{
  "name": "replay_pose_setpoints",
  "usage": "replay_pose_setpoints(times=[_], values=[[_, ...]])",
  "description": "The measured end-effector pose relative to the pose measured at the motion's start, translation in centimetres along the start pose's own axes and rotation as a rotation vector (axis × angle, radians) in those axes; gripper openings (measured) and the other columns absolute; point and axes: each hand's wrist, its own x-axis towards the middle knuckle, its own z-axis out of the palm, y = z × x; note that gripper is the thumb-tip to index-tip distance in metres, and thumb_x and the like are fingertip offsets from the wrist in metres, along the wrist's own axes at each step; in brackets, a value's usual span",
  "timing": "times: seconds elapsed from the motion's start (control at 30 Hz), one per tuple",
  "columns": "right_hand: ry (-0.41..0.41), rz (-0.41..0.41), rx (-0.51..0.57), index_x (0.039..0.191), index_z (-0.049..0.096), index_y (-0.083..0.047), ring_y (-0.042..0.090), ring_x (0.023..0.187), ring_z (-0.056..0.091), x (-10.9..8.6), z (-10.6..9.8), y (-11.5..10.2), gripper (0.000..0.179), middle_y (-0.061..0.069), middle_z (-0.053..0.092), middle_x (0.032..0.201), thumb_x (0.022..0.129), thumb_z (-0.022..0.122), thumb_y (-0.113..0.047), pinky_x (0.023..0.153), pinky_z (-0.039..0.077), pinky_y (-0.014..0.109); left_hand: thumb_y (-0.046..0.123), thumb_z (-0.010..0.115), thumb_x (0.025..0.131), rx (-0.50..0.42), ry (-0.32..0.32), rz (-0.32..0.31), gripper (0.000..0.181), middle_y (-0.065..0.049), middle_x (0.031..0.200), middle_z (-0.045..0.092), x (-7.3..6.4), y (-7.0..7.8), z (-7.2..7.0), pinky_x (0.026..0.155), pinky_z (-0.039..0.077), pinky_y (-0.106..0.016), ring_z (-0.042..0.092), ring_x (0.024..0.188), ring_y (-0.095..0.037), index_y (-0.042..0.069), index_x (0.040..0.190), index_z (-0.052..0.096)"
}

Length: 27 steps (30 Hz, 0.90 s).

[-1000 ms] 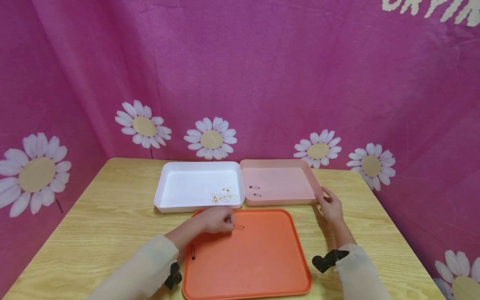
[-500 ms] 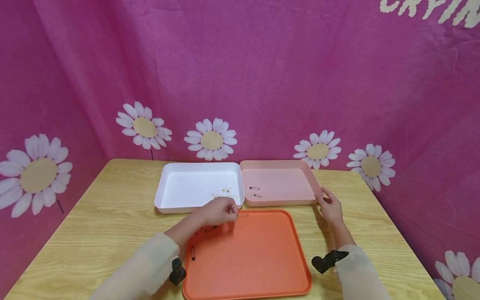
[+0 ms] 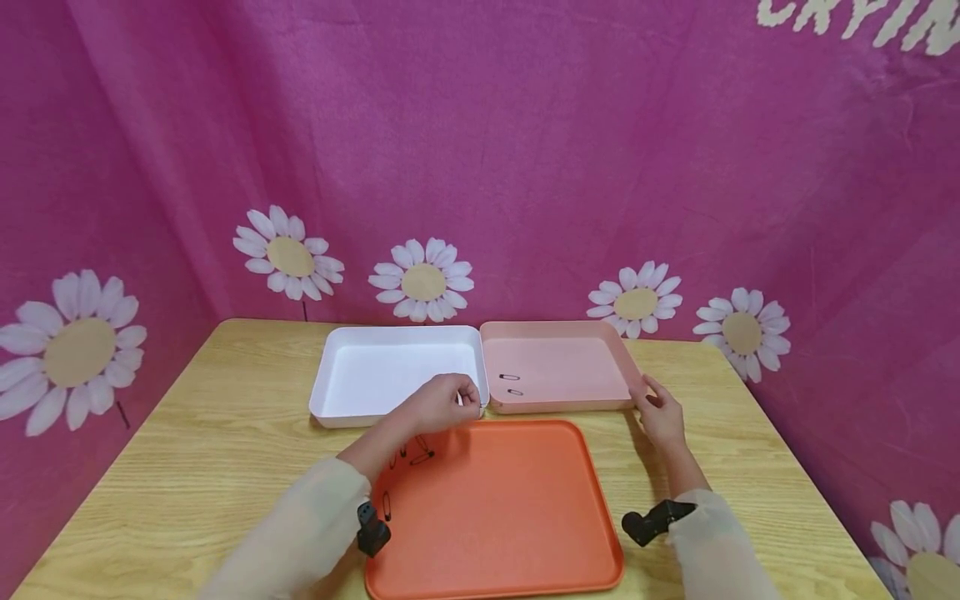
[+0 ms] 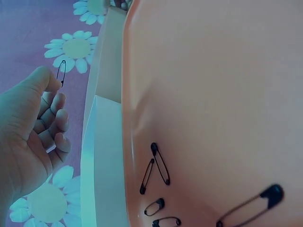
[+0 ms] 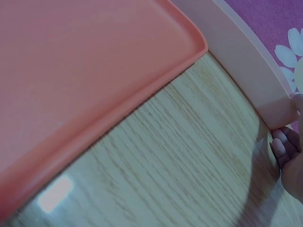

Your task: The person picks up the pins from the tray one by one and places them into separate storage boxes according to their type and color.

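My left hand (image 3: 442,402) is over the front right part of the white tray (image 3: 360,412). Thumb and index finger pinch a dark-looking safety pin (image 4: 64,73), which points away from the hand in the left wrist view. Several black safety pins (image 3: 423,457) lie at the left and far left of the orange tray (image 3: 510,508). Two dark safety pins (image 3: 509,377) are inside the pink tray (image 3: 562,406). My right hand (image 3: 662,417) grips this tray's front right corner, thumb at the rim, fingers curled low against the outside. The gold pins in the white tray are hidden behind my left hand.
White and pink trays stand side by side at the back of the wooden table (image 3: 247,433), with the orange tray in front of them. A magenta cloth (image 3: 525,167) with daisies hangs close behind the table. Each wrist wears a black camera.
My left hand has moved away from me with the pinched pin, from over the orange tray to the white tray's front right, uncovering black pins. The right hand has stayed put.
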Motion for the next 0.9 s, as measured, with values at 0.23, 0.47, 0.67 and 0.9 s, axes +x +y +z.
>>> replay_pose_setpoints(times=[0.23, 0.47, 0.67, 0.9], values=[[-0.002, 0.017, 0.005, 0.143, 0.038, -0.01, -0.002, 0.069, 0.049, -0.1, 0.1, -0.2, 0.057, 0.022, 0.05, 0.122, 0.093, 0.054, -0.034, 0.06, 0.043, 0.012, 0.01, 0.055, 0.081, -0.012, 0.032, -0.01, 0.006, 0.004, 0.074, 0.055, 0.7, 0.0, -0.3, 0.066, 0.041, -0.022, 0.047, 0.067, -0.009, 0.01, 0.082, 0.061], [0.008, 0.012, 0.013, 0.142, 0.04, -0.008, -0.003, 0.069, 0.049, -0.4, 0.1, -0.3, 0.056, 0.023, 0.05, 0.121, 0.093, 0.054, -0.033, 0.06, 0.043, 0.012, 0.011, 0.056, 0.08, -0.016, 0.075, -0.013, 0.008, 0.002, 0.075, 0.058, 1.2, -0.3, -0.5, 0.067, 0.042, -0.021, 0.049, 0.07, -0.009, 0.009, 0.082, 0.064], [0.022, -0.003, 0.013, 0.141, 0.041, -0.007, -0.003, 0.067, 0.049, -0.5, 0.1, -0.5, 0.056, 0.022, 0.051, 0.118, 0.093, 0.055, -0.033, 0.059, 0.042, 0.011, 0.012, 0.057, 0.082, -0.059, 0.087, -0.086, 0.007, 0.002, 0.078, 0.057, 1.8, -0.6, -0.5, 0.065, 0.041, -0.022, 0.048, 0.071, -0.011, 0.01, 0.085, 0.063], [0.032, -0.006, 0.006, 0.14, 0.042, -0.007, -0.008, 0.064, 0.046, -0.4, 0.2, -0.2, 0.055, 0.021, 0.053, 0.113, 0.093, 0.056, -0.033, 0.059, 0.042, 0.011, 0.013, 0.058, 0.083, -0.071, 0.103, -0.11, 0.006, 0.002, 0.077, 0.057, 2.2, -1.0, -0.2, 0.064, 0.041, -0.021, 0.048, 0.07, -0.011, 0.01, 0.085, 0.062]])
